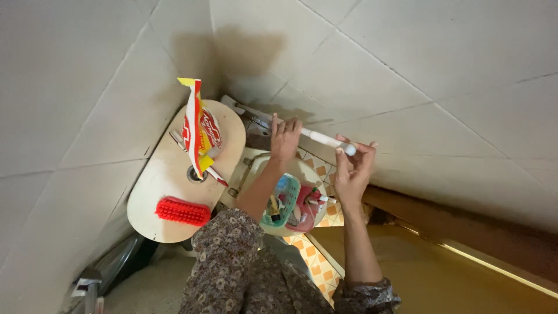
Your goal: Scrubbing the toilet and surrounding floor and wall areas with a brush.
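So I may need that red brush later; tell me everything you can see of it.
The red brush is a scrubbing brush with a long, oval, bright red body and dense red bristles, plastic by the look of it. It lies flat on its side near the edge of the pale oval toilet tank lid, apart from the red and yellow packet further along the lid. Neither hand touches it; the patterned sleeve is close beside it.

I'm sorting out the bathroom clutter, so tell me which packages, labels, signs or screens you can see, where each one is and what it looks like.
Packet: a flat pouch in red, yellow and white with a torn-open top, standing on the beige toilet tank lid, left of both hands.
No signs or screens are in view; no other labels can be made out.
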